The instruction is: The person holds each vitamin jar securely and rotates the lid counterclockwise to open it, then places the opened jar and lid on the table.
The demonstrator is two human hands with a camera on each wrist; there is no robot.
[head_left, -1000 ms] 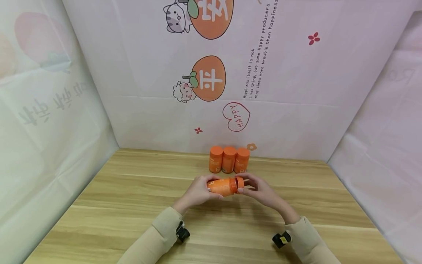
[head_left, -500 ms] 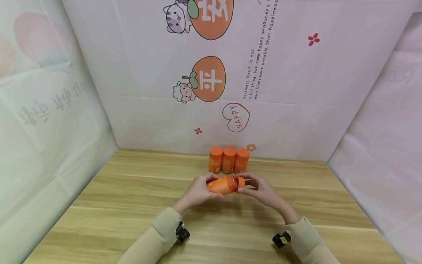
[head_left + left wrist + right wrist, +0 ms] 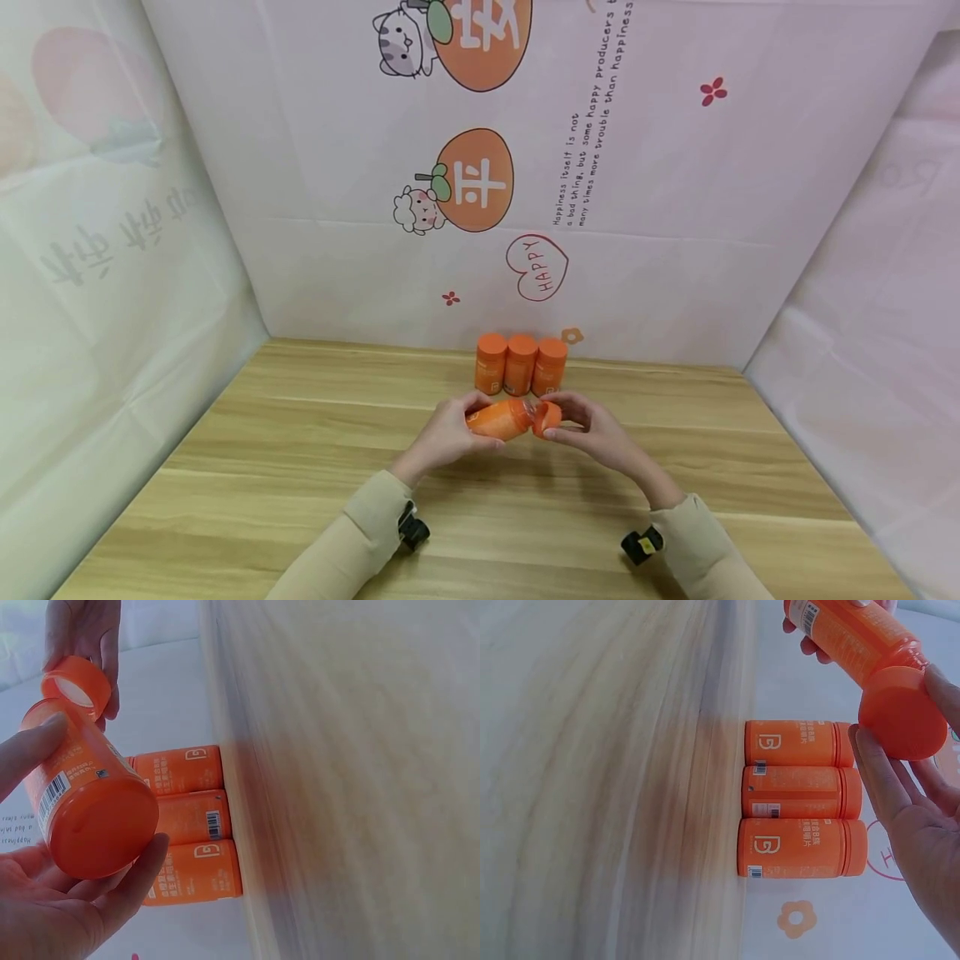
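Note:
My left hand (image 3: pixel 442 435) grips an orange bottle (image 3: pixel 498 420) around its body, thumb on the near side. The bottle lies tilted in the air, its mouth pointing right and slightly up. My right hand (image 3: pixel 592 427) holds the orange cap (image 3: pixel 547 419) by its rim between thumb and fingers. In the left wrist view the cap's pale inside shows beside the bottle's neck, and the bottle's base (image 3: pixel 103 829) faces the camera. From the right wrist, the cap's flat top (image 3: pixel 902 712) overlaps the neck; whether cap and neck touch is hard to tell.
Behind the hands, 3 capped orange bottles (image 3: pixel 520 365) stand upright side by side against the back of the wooden table (image 3: pixel 345 408). A printed white cloth (image 3: pixel 637 275) rises behind them, with more cloth at both sides.
The cap has come away from the bottle's mouth and turned so that its inside shows. The bottle has tilted and shifted slightly left. The standing bottles have not moved.

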